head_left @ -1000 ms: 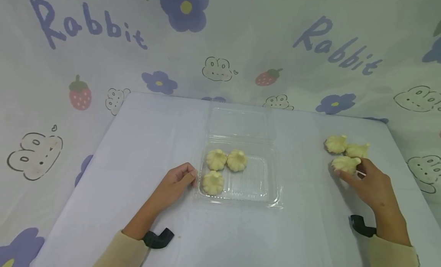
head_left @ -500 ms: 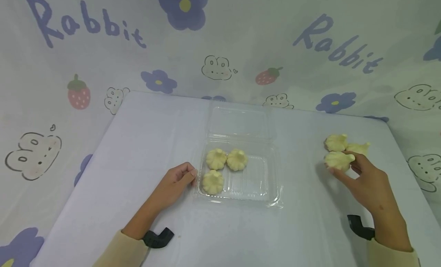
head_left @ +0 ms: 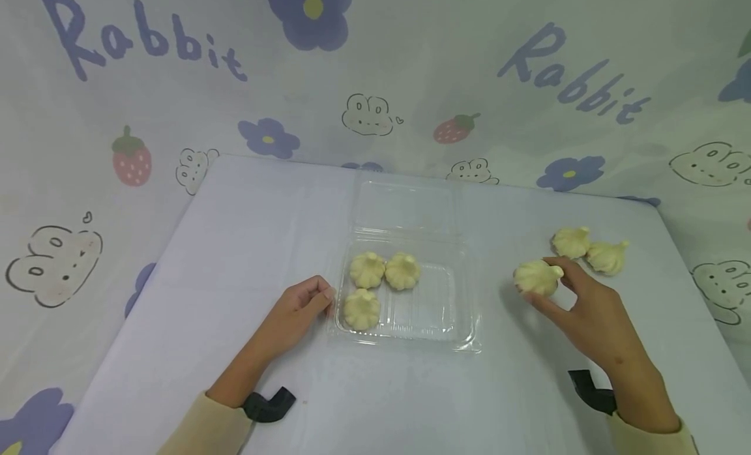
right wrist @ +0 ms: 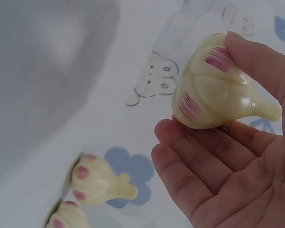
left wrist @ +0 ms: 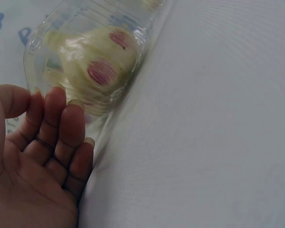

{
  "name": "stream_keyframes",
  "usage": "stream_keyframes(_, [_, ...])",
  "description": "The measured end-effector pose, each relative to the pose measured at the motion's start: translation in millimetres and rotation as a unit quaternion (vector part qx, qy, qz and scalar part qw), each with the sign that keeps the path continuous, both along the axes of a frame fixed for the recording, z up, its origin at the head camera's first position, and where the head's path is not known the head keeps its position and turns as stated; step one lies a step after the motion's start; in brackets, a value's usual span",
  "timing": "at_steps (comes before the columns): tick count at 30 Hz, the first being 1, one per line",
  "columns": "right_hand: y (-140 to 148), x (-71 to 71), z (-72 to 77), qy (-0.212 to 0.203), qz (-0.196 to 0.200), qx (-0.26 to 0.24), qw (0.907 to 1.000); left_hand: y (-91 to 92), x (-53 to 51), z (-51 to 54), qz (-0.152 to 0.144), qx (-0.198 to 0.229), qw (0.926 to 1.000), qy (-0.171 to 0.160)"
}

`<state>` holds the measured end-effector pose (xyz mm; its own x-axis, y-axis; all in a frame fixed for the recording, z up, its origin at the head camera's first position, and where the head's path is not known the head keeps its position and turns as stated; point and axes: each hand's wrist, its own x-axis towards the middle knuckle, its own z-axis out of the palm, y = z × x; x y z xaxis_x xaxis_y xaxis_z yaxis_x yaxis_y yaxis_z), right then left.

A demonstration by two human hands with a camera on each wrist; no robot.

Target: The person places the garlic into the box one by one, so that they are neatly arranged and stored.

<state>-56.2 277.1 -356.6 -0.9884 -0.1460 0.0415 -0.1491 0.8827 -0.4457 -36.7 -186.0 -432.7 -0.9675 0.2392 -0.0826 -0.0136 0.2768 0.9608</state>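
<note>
My right hand (head_left: 595, 311) holds a garlic bulb (head_left: 536, 277) between thumb and fingers, a little above the table. Pink streaks mark its pale skin in the right wrist view, where the stem points toward my palm. A hinged clear plastic box (head_left: 431, 337) lies with its lid (head_left: 407, 207) folded back. Inside it, three garlic bulbs (head_left: 362, 309) fill the left compartment side and back middle. At the box's left edge, my left hand (head_left: 299, 305) pinches the rim between thumb and curled fingers; the exact contact is partly hidden.
Two more garlic bulbs (head_left: 607, 256) sit together at the right rear of the white-covered table (head_left: 252, 227). Behind the table hangs a patterned cloth (head_left: 411, 57) with rabbits, flowers and strawberries. Black bands (head_left: 270, 405) show at both wrists.
My right hand has lifted the garlic bulb from beside the other two and carried it left toward the box. My left hand and the box have stayed in place.
</note>
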Motion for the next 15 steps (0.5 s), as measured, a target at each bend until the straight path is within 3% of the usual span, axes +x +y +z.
stream_keyframes(9, [-18.5,6.9,13.3,0.041,0.038,-0.013,0.9984,0.0,0.1,-0.2,0.0,0.002,1.0,0.002])
stream_keyframes(15, [-43.4,15.3,14.9,0.054,0.086,-0.016,0.9947,-0.4,0.1,-0.5,-0.002,0.004,1.0,0.001])
